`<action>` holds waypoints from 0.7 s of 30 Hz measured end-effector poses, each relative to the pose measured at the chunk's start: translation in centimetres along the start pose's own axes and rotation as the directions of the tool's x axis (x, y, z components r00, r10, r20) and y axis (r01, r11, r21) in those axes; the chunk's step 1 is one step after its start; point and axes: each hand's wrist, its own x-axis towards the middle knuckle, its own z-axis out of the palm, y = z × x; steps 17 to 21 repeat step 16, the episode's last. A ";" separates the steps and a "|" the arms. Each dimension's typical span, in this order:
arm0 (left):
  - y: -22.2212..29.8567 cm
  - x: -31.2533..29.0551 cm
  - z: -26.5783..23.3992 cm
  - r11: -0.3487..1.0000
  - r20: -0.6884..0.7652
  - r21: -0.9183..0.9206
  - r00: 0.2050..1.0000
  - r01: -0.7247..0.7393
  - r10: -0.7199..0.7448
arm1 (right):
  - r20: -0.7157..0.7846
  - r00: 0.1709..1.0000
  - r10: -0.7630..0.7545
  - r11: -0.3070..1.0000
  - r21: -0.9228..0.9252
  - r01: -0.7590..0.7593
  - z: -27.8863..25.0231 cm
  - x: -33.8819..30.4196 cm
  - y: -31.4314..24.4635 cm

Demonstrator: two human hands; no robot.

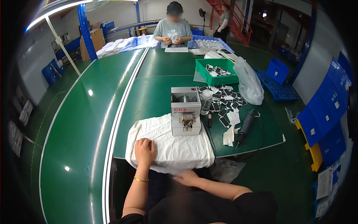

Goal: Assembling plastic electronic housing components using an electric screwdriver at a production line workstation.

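Note:
My left hand point(144, 151) rests on a white cloth point(175, 149) spread at the front edge of the green table. Its fingers are loosely curled together, and nothing shows in them. Below the table edge, near my lap, is my right hand point(187, 178), pointing left with blurred fingers; whether it holds anything cannot be seen. At the cloth's far side stands a grey box-shaped screw feeder point(185, 112), its small metal front mechanism facing me. A clear plastic jar point(206, 101) is just right of it. On the table farther right lies a dark electric screwdriver point(247, 127).
Many small black-and-white flat pieces point(227, 100) lie scattered before a green crate point(216, 78) holding more. A clear plastic bag point(250, 82) hangs beside the crate. Crumpled white paper point(229, 136) lies near the screwdriver. A co-worker point(173, 30) handles something across the table.

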 end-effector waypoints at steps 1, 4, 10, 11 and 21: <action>0.0 -0.1 0.1 1.000 -0.002 -0.007 1.000 0.013 -0.013 | -0.039 0.997 0.068 0.997 -0.040 -0.070 0.5 -0.8 2.1; 0.3 0.0 -0.3 1.000 -0.016 -0.009 1.000 0.003 -0.003 | -0.028 0.958 0.285 0.911 -0.303 -0.280 1.0 -1.5 7.1; -0.4 -0.4 -0.5 1.000 0.000 0.004 1.000 0.014 -0.014 | 0.070 0.735 0.674 0.720 -0.286 -0.633 0.6 2.0 10.2; -0.6 -0.5 -0.6 1.000 -0.007 0.012 1.000 0.017 -0.017 | 0.149 0.657 0.739 0.672 -0.226 -0.705 0.5 2.8 10.0; 0.1 -0.1 -0.4 1.000 -0.008 -0.005 1.000 -0.005 0.005 | 0.043 0.860 0.509 0.849 -0.186 -0.494 3.4 4.4 15.4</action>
